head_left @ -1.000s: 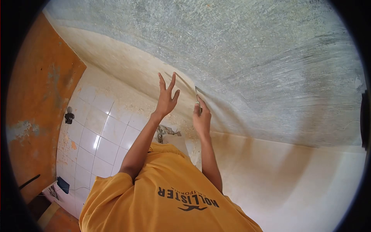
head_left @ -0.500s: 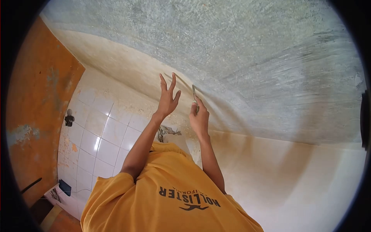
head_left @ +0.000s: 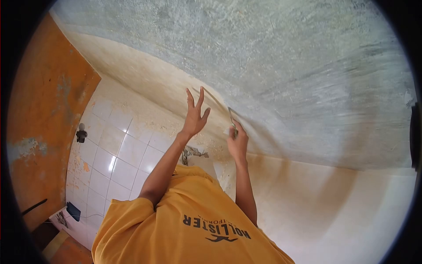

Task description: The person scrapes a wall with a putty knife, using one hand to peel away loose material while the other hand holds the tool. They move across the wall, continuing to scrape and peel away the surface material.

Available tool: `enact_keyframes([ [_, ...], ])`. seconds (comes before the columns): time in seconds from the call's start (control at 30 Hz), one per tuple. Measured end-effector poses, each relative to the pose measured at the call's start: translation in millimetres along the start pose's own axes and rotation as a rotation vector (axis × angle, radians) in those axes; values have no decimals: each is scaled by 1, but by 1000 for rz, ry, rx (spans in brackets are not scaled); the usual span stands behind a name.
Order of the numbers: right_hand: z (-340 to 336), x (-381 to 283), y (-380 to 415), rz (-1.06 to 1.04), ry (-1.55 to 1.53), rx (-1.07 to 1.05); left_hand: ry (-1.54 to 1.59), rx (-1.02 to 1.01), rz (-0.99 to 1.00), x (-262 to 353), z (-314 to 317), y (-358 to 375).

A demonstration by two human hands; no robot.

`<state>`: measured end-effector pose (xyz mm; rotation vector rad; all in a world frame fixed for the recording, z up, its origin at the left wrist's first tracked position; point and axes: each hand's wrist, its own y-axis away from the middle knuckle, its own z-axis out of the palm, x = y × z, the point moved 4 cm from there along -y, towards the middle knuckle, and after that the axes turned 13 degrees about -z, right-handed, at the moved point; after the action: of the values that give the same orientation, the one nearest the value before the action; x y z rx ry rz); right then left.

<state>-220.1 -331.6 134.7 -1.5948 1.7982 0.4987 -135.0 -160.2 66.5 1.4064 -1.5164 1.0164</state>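
My left hand (head_left: 194, 118) is raised near the wall with its fingers spread and nothing in it. To its right, my right hand (head_left: 238, 141) is closed round the handle of a scraper (head_left: 231, 115). The scraper's thin blade points up at the boundary between the rough grey-green wall surface (head_left: 281, 57) and the smooth cream strip (head_left: 145, 66) below it. Whether the blade touches the wall cannot be told.
An orange wall (head_left: 48, 114) with worn patches stands at the left. White floor tiles (head_left: 130, 152) carry scattered flakes. A small dark object (head_left: 81, 135), a dark flat item (head_left: 73, 211) and a crumpled item (head_left: 193, 154) lie on the floor.
My right hand and the scraper have moved right and slightly down along the boundary. My left hand has shifted slightly right, its fingers still spread.
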Motion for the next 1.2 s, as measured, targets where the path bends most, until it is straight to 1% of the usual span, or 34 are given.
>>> enact_keyframes([
  [0.03,2,0,3,35,25,-33,8,-12,-19,-1,2,4],
  [0.13,-2,1,10,19,12,29,13,-22,-32,-2,2,1],
  [0.23,-4,-2,4,-212,-14,142,15,-21,-29,0,-1,1],
  [0.27,3,8,4,30,-4,-16,24,-34,-39,-1,-3,1],
  [0.37,-5,-5,7,150,-24,-45,2,-41,-36,-2,1,1],
  [0.47,-4,13,11,-28,-49,89,31,-41,-62,3,-1,1],
  [0.57,4,11,5,62,18,-22,36,-45,-63,1,1,3],
  [0.67,-1,22,15,-151,-66,177,42,-52,-61,4,2,1],
  [0.77,-4,7,5,139,-29,-38,31,-54,-62,8,2,6],
  [0.87,-2,11,8,100,12,-23,28,-39,-59,6,4,4],
  [0.97,-7,15,14,-82,-57,134,44,-34,-62,11,5,2],
  [1.07,-2,5,3,91,49,-61,49,-46,-62,15,6,7],
  [1.2,-5,15,12,-19,-21,59,47,-43,-62,17,8,5],
])
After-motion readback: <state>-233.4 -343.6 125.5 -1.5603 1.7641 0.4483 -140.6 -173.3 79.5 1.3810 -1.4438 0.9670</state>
